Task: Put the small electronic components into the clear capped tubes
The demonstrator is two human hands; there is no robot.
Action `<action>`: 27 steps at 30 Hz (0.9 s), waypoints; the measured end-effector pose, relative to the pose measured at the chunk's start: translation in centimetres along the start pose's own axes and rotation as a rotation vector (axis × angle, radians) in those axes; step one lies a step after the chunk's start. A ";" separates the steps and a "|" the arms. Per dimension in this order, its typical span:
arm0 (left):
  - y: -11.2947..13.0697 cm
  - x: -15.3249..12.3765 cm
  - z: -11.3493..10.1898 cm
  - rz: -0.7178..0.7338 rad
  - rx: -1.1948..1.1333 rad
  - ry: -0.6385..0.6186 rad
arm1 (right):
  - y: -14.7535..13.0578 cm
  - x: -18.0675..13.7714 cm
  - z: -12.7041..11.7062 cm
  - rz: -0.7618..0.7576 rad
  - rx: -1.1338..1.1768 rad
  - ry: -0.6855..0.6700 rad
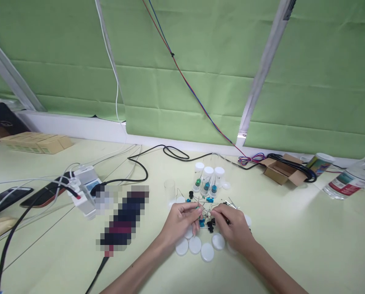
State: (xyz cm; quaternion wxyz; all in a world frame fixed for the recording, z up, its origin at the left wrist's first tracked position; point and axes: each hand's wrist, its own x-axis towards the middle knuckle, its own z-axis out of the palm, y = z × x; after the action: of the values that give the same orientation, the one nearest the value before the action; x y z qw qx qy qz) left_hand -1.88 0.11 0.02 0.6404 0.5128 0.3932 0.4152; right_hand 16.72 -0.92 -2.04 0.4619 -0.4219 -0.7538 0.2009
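Observation:
My left hand [185, 218] is pinched on a small green part with thin metal wire, just above a pile of small pieces. Closed too, my right hand [233, 226] has its fingertips together on what looks like a thin wire, close to the left fingertips. Under and between the hands lie small blue parts [210, 200], black parts [211, 226] and thin metal wires; the fingers hide some of them. White round caps [207, 252] lie in front of the hands. Behind them stand clear tubes [206, 185] with white lids, holding green and blue parts.
An uncapped clear tube [170, 191] stands left of the pile. A cardboard box [282, 171] with black cable and a water bottle [350, 179] are at right. A power strip [84, 190], phones [9, 198] and small boxes [37, 142] occupy the left. Black cable runs along the back.

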 end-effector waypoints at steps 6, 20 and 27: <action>0.1 0.0 0.0 0.026 -0.002 0.029 | 0.2 0.2 -0.6 -0.057 -0.001 -0.007; 0.0 0.1 0.2 0.058 0.024 0.054 | -0.2 0.5 -0.6 -0.062 0.111 0.058; 0.4 -0.1 0.4 -0.017 -0.097 0.039 | 0.9 -0.1 -0.6 -0.405 -0.162 0.115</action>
State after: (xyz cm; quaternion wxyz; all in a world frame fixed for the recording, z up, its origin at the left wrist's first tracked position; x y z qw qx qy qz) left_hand -1.59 -0.10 0.47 0.6602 0.4695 0.3896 0.4381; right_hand 17.71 -0.51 -2.41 0.4997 -0.3083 -0.8093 0.0183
